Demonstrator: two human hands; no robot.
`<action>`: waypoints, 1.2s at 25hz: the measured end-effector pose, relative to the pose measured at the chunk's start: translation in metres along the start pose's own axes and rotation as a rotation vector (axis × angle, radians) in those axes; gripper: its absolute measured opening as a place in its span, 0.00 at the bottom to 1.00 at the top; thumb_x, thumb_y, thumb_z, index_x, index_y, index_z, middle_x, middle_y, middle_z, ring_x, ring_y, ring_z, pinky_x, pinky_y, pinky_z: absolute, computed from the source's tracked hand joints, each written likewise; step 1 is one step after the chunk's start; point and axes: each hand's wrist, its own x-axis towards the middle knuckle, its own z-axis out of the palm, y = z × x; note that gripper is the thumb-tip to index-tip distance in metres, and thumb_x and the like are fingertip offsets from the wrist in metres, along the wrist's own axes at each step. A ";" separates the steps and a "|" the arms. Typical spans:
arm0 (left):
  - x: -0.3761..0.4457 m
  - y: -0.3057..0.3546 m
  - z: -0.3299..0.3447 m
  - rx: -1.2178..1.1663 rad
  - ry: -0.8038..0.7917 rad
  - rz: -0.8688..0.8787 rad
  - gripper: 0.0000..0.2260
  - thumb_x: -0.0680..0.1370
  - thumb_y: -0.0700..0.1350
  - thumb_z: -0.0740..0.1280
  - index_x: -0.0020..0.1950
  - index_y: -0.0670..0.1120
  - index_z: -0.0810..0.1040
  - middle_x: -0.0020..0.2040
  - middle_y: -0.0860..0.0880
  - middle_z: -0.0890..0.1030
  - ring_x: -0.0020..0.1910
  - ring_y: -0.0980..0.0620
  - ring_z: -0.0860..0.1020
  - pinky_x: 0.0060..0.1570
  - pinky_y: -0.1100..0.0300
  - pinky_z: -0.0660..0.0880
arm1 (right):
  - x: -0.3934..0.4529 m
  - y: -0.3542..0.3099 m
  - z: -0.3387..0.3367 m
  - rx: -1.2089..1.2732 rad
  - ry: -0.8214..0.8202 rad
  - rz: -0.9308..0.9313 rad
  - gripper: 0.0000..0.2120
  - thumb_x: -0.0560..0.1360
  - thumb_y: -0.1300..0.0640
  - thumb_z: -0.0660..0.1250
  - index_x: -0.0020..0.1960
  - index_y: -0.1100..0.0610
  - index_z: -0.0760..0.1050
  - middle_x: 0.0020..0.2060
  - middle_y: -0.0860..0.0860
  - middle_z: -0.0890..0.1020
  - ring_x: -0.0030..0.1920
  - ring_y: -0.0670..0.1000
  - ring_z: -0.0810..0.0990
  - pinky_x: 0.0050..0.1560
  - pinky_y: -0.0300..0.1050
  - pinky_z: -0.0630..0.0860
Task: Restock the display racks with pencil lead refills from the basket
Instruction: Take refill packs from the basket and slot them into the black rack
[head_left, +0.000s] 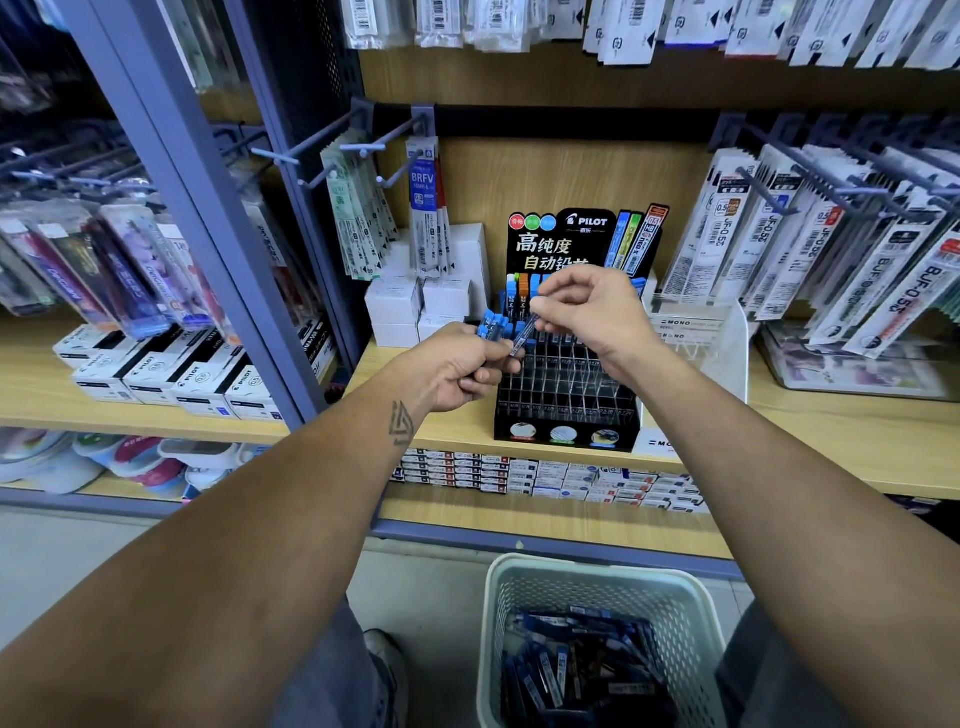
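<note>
A black Pilot display rack (566, 400) with clear slots stands on the wooden shelf; most front slots are empty and a few blue and orange tubes stand in its back row. My left hand (462, 371) is shut on a bunch of blue-capped lead refill tubes (492, 325) just left of the rack. My right hand (582, 312) pinches a single refill tube (522, 335) above the rack's back rows, its lower end touching the bunch. On the floor below, a pale green basket (597, 577) holds several more blue refill tubes (576, 670).
White boxes (421, 306) are stacked left of the rack. A clear Mono stand (696, 338) sits to its right. Packaged pen refills hang on pegs (831, 249) at right and above. The shelf's front edge (545, 535) juts over the basket.
</note>
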 end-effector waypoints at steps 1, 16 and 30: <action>-0.001 0.000 0.001 0.001 0.000 -0.011 0.05 0.83 0.36 0.62 0.52 0.36 0.76 0.36 0.42 0.80 0.19 0.59 0.63 0.15 0.69 0.55 | 0.000 0.000 -0.001 -0.003 -0.009 -0.010 0.05 0.73 0.68 0.74 0.48 0.63 0.81 0.38 0.58 0.85 0.37 0.51 0.85 0.40 0.41 0.81; -0.004 0.007 0.000 0.021 -0.030 -0.041 0.05 0.79 0.37 0.61 0.54 0.40 0.74 0.31 0.48 0.72 0.23 0.56 0.61 0.18 0.66 0.53 | 0.011 0.019 0.013 -0.601 0.111 -0.175 0.10 0.80 0.64 0.67 0.59 0.59 0.82 0.43 0.54 0.85 0.42 0.51 0.85 0.52 0.49 0.82; -0.008 0.004 0.003 -0.031 -0.150 -0.059 0.08 0.84 0.39 0.59 0.59 0.39 0.76 0.35 0.46 0.74 0.25 0.57 0.63 0.19 0.68 0.56 | 0.008 0.024 0.019 -0.930 -0.016 -0.376 0.11 0.78 0.66 0.64 0.55 0.62 0.83 0.52 0.56 0.82 0.54 0.57 0.80 0.58 0.53 0.76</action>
